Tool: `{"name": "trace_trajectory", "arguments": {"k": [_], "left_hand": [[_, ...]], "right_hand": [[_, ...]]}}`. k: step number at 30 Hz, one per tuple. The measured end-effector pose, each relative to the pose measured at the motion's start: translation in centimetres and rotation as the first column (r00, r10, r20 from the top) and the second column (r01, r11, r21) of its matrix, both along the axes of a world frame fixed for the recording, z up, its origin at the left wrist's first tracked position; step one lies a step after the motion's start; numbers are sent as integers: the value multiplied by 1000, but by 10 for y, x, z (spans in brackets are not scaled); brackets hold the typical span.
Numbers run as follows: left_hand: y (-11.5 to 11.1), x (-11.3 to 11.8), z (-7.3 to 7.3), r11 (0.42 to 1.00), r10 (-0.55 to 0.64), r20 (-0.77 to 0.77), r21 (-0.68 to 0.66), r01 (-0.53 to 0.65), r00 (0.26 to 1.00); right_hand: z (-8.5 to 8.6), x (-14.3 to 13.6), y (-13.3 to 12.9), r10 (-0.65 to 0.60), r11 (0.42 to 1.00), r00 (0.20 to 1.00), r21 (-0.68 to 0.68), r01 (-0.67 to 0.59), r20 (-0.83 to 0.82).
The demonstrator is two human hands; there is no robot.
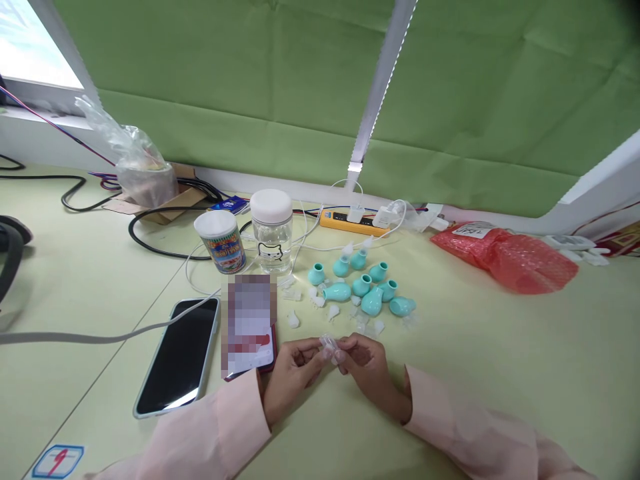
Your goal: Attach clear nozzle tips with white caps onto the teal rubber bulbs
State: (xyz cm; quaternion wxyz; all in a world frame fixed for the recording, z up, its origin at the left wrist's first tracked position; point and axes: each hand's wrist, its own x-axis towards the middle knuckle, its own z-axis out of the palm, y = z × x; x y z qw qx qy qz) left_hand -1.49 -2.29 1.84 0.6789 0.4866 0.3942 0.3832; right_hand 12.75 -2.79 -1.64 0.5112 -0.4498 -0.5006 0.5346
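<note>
Between the fingertips of both my hands is a small clear plastic piece (329,343). My left hand (296,372) pinches it from one side, and my right hand (367,367) grips it from the other. Just beyond them lie several turquoise rubber bulbs (373,301), some standing with their round mouths up, others on their sides. Two of the bulbs at the back carry translucent tips (347,251). Small white and clear plastic parts (293,320) are scattered among and in front of the bulbs.
Left of my hands lie a lit phone (250,327) and a dark phone (177,360) with a grey cable across it. Behind stand a lidded can (223,247) and a water bottle (271,233). A power strip (353,223) and red bubble-wrap package (505,257) lie farther back.
</note>
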Motion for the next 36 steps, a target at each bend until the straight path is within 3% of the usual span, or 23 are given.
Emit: {"name": "trace_trajectory", "arguments": {"k": [6, 12, 17, 19, 21, 23, 25, 27, 29, 31, 33, 36], "left_hand": [[-1, 0, -11, 999, 21, 39, -33, -20, 999], [-1, 1, -4, 999, 39, 52, -3, -39, 998], [0, -2, 2, 1000, 2, -1, 19, -2, 1000], [0, -3, 3, 999, 31, -13, 12, -31, 999], [0, -3, 3, 996, 91, -11, 8, -91, 996], [0, -3, 3, 989, 149, 13, -4, -149, 989], [0, -2, 3, 984, 176, 20, -29, -176, 984], [0, -1, 2, 984, 171, 7, -59, -170, 985], [-1, 0, 1, 985, 154, -1, -81, -154, 988], [-1, 1, -1, 986, 145, 7, -84, -144, 989], [-1, 0, -3, 988, 139, 16, -72, -137, 990], [0, -1, -3, 989, 132, 34, -67, -129, 991]], "right_hand": [[0, 0, 2, 19, 1000, 997, -17, -20, -71], [0, 0, 1, 32, 999, 998, 26, -31, -50], [-2, 0, -1, 17, 995, 995, 92, -26, 99], [3, 2, -1, -7, 980, 976, 198, -38, 218], [12, 8, 4, -43, 929, 930, 358, -98, 366], [26, 20, 15, -148, 847, 835, 504, -170, 530], [41, 36, 29, -339, 787, 653, 585, -197, 677], [54, 51, 43, -445, 836, 360, 524, -159, 820], [61, 61, 54, -365, 925, 58, 369, -88, 929], [62, 64, 61, -212, 977, -154, 212, -17, 965], [58, 63, 64, -108, 993, -250, 118, 25, 962], [56, 60, 66, -68, 996, -264, 81, 40, 962]]}}
